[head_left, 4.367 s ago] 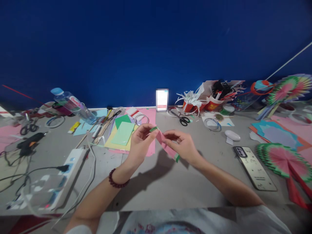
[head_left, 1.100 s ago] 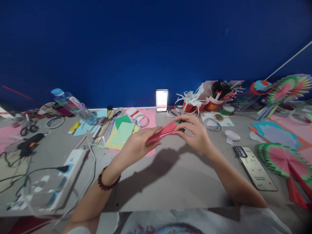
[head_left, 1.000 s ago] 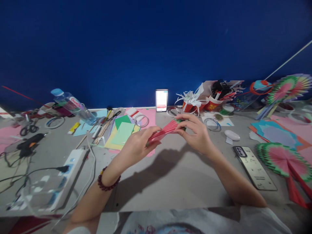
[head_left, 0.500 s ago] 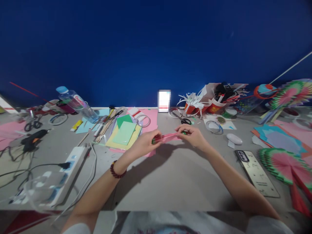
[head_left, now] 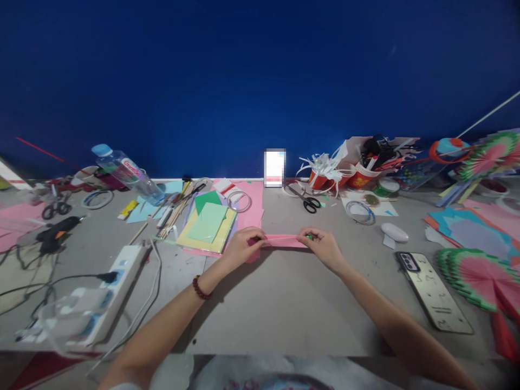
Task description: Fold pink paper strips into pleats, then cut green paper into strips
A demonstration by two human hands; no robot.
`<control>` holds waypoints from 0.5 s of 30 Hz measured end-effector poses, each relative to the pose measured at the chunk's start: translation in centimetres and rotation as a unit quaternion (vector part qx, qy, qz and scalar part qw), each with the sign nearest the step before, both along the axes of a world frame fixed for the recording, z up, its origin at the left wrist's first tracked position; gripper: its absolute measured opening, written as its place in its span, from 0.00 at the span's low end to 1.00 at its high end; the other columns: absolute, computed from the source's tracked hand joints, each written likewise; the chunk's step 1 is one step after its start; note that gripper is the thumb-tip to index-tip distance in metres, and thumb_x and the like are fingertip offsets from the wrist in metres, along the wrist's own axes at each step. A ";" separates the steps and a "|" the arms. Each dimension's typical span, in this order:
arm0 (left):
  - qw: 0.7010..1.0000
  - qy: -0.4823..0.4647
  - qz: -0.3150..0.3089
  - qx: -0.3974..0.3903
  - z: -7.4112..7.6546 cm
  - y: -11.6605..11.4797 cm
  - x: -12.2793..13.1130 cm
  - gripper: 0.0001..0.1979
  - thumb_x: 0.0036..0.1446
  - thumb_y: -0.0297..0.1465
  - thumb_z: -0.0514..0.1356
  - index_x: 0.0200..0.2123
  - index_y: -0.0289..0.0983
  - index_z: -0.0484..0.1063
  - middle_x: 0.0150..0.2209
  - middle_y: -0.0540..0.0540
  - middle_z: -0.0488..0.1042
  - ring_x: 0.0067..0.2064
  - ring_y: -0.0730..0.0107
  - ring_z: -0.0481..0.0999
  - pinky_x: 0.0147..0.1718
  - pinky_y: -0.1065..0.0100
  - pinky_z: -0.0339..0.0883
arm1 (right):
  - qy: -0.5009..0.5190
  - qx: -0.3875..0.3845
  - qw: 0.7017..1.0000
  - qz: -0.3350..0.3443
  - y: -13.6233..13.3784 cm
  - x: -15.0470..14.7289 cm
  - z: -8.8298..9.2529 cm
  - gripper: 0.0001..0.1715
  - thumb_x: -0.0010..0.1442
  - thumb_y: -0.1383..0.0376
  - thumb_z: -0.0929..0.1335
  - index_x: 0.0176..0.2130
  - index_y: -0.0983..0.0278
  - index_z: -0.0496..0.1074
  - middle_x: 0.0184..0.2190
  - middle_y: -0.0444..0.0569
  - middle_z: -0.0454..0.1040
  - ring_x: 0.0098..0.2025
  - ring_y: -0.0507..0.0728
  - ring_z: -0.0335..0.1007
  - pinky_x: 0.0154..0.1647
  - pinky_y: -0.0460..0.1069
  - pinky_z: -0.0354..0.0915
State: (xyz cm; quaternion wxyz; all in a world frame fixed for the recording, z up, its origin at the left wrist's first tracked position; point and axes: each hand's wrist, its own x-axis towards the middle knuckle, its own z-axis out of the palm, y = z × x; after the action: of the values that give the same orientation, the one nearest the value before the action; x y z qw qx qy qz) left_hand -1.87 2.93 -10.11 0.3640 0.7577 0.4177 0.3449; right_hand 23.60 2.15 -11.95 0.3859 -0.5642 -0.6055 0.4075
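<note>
A narrow pleated strip of pink paper point(head_left: 283, 241) with green ends lies low over the grey table point(head_left: 280, 303), stretched left to right. My left hand point(head_left: 242, 246) pinches its left end, fingers closed. At the right end, my right hand point(head_left: 323, 248) grips it the same way. A bead bracelet point(head_left: 200, 287) is on my left wrist. Both forearms reach forward from the near edge.
A stack of coloured paper sheets point(head_left: 207, 227) lies left of my hands. Scissors point(head_left: 305, 199) and tape rings point(head_left: 239, 200) sit behind. A phone point(head_left: 434, 290) and a folded paper fan point(head_left: 475, 271) are to the right. A power strip point(head_left: 108, 287), glue gun point(head_left: 51, 238) and bottle point(head_left: 128, 173) are on the left.
The pleated paper was held up and fanned between my hands. It has since been squeezed into a flat strip and brought down near the table, and my hands have moved farther forward.
</note>
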 end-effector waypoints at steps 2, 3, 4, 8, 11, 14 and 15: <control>0.999 -0.022 0.012 -0.025 -0.6 0.2 0.0 0.10 0.58 0.35 0.60 0.29 0.36 0.74 0.33 0.44 0.77 0.36 0.68 0.75 0.39 0.67 0.67 | -0.011 0.019 1.000 0.008 0.1 0.0 -0.5 0.15 0.54 0.54 0.69 0.27 0.64 0.74 0.27 0.46 0.74 0.27 0.52 0.65 0.27 0.47 0.60; 0.998 -0.036 0.019 -0.043 -0.8 0.3 0.0 0.10 0.57 0.35 0.60 0.28 0.36 0.74 0.32 0.45 0.76 0.36 0.68 0.75 0.38 0.67 0.67 | -0.016 0.033 0.999 0.012 0.2 -0.1 -0.7 0.15 0.54 0.54 0.69 0.27 0.63 0.74 0.27 0.47 0.74 0.28 0.53 0.66 0.29 0.47 0.61; 0.996 -0.053 0.028 -0.063 -1.1 0.4 0.0 0.11 0.56 0.36 0.61 0.26 0.36 0.74 0.31 0.45 0.76 0.35 0.68 0.75 0.37 0.68 0.67 | -0.022 0.050 0.998 0.016 0.2 -0.1 -0.9 0.15 0.55 0.54 0.69 0.27 0.63 0.74 0.28 0.47 0.74 0.30 0.54 0.68 0.31 0.48 0.62; 0.982 -0.129 0.070 -0.122 -2.0 0.3 0.2 0.14 0.51 0.38 0.65 0.22 0.35 0.70 0.28 0.46 0.74 0.31 0.71 0.73 0.32 0.70 0.67 | -0.037 0.120 0.992 0.016 0.1 -0.5 -1.1 0.16 0.57 0.53 0.68 0.29 0.63 0.73 0.29 0.49 0.75 0.33 0.56 0.70 0.35 0.50 0.65; 0.969 -0.170 0.083 -0.156 -2.2 0.1 0.4 0.15 0.49 0.38 0.66 0.21 0.34 0.67 0.27 0.47 0.73 0.29 0.73 0.73 0.30 0.71 0.67 | -0.056 0.158 0.986 0.013 -0.2 -0.9 -0.7 0.16 0.59 0.54 0.68 0.28 0.63 0.72 0.29 0.49 0.75 0.33 0.56 0.71 0.35 0.50 0.66; 0.961 -0.192 0.081 -0.182 -2.0 -0.2 0.6 0.16 0.49 0.38 0.66 0.22 0.34 0.66 0.28 0.47 0.73 0.28 0.74 0.73 0.28 0.71 0.67 | -0.076 0.183 0.980 0.009 -0.5 -1.1 -0.2 0.17 0.60 0.53 0.67 0.28 0.63 0.72 0.28 0.50 0.76 0.32 0.56 0.72 0.35 0.50 0.66; 0.958 -0.197 0.078 -0.192 -1.9 -0.2 0.6 0.16 0.48 0.38 0.66 0.22 0.35 0.65 0.28 0.47 0.72 0.27 0.74 0.72 0.27 0.71 0.67 | -0.083 0.187 0.979 0.009 -0.6 -1.1 -0.1 0.17 0.61 0.53 0.66 0.28 0.63 0.72 0.28 0.50 0.76 0.32 0.56 0.72 0.35 0.51 0.66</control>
State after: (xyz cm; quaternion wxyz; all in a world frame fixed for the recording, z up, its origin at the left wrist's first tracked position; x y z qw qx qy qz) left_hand -1.25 2.72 -12.02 0.5492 0.5557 0.4541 0.4282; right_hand 22.53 1.54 -12.02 0.4296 -0.5085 -0.7057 0.2426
